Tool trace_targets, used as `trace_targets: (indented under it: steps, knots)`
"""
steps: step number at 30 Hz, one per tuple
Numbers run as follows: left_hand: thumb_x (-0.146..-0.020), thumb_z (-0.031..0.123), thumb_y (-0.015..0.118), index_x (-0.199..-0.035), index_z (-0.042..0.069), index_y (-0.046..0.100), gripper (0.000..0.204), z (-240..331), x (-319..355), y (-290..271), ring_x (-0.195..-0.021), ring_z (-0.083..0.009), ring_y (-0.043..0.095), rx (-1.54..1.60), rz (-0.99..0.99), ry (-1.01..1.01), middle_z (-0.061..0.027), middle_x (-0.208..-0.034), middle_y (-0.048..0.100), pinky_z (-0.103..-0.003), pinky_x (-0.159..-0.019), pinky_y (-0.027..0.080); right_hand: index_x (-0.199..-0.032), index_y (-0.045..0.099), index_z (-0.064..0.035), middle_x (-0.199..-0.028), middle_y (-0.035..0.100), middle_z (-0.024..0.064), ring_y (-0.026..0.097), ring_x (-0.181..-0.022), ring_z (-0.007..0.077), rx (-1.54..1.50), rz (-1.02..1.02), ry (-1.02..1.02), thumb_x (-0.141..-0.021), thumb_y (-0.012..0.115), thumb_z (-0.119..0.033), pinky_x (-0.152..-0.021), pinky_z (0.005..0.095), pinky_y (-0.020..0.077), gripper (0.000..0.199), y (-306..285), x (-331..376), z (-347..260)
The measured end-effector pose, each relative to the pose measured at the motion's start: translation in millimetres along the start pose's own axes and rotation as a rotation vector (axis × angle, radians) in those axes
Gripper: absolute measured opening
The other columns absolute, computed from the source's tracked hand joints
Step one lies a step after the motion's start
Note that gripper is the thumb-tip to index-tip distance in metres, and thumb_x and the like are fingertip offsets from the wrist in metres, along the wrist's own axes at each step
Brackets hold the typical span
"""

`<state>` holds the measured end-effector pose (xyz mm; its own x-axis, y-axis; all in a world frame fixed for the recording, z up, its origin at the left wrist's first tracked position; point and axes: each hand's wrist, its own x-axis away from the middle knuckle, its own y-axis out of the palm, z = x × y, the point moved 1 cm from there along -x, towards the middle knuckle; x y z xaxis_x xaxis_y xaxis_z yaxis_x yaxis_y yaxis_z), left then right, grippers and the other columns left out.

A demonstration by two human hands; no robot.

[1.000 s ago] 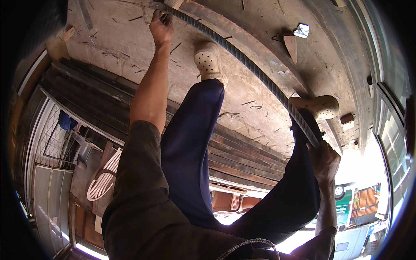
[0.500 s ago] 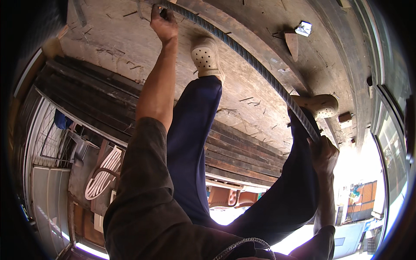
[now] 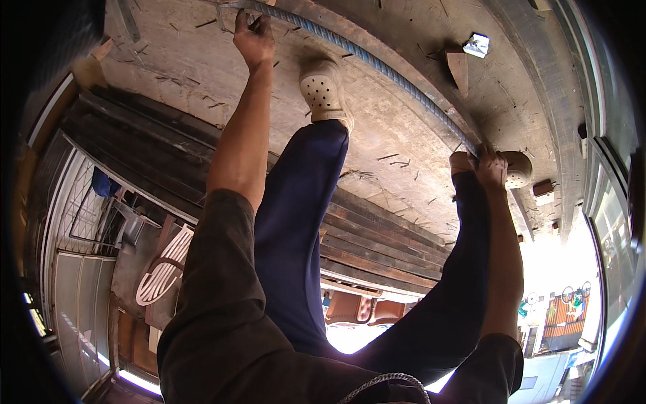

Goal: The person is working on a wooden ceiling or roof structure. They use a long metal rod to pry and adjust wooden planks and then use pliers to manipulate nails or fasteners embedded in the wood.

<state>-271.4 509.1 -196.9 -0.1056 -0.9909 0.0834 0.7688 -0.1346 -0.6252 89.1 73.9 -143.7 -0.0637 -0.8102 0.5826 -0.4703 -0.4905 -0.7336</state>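
Bar (image 3: 351, 48) spans between both hands: right hand (image 3: 492, 168) wrapped round one end, left hand (image 3: 255, 42) by the other, its grip unclear; positioning seems in hand, the next move calling for steady ends

Right hand (image 3: 492, 170) around 1 end of a ribbed bar (image 3: 404, 83), left hand (image 3: 255, 46) near its far stretch, 2 beige clogs (image 3: 321, 94) below.

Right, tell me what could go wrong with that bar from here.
If the right hand slips, the bar could drop onto the right clog close by. The left hand, by the bar's far end, might get pinched against the floor. Scraps lying there could prick it too.
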Motion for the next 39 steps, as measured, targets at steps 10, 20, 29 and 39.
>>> trace_targets:
  steps: [10,20,29,39]
  knots:
    - [-0.081,0.004,0.071,-0.12,-0.003,0.048,0.045,-7,0,6,-0.1,-0.0238,0.058,0.292,0.11,-0.271,-0.0166,-0.115,0.056,-0.032,-0.076,0.054,-0.104,0.06,-0.0037,-0.102,0.06,0.0143,0.054,-0.101,0.0295,0.123,-0.189,0.125,-0.093,0.05,-0.036,-0.089,0.0415,0.0408,0.036,9,-53,9]
    - [-0.082,0.029,0.074,-0.101,-0.003,0.053,0.043,47,-7,6,-0.08,-0.0255,0.064,-0.312,0.005,-0.117,-0.0169,-0.092,0.064,-0.036,-0.071,0.053,-0.108,0.057,-0.0056,-0.1,0.06,0.0209,0.058,-0.094,0.0429,-0.529,-0.062,0.208,-0.095,0.048,-0.029,-0.08,0.0505,0.0462,0.028,5,-54,43]
    - [-0.088,0.042,0.063,-0.099,-0.006,0.054,0.05,78,31,-20,-0.079,-0.0289,0.066,-0.387,-0.115,-0.331,-0.0208,-0.087,0.065,-0.036,-0.071,0.052,-0.115,0.048,-0.0059,-0.113,0.053,0.0197,0.053,-0.106,0.0393,-0.083,0.209,0.613,-0.085,0.061,-0.043,-0.086,0.0497,0.0447,0.049,1,-116,-44]
    - [-0.088,0.038,0.065,-0.092,-0.004,0.057,0.042,-28,125,-116,-0.068,-0.0257,0.067,-0.428,-0.085,-0.62,-0.0157,-0.075,0.067,-0.034,-0.059,0.053,-0.1,0.052,-0.0087,-0.097,0.062,0.0238,0.061,-0.088,0.0438,-0.182,-0.064,0.355,-0.093,0.051,-0.039,-0.072,0.054,0.0472,0.031,6,-127,-12]
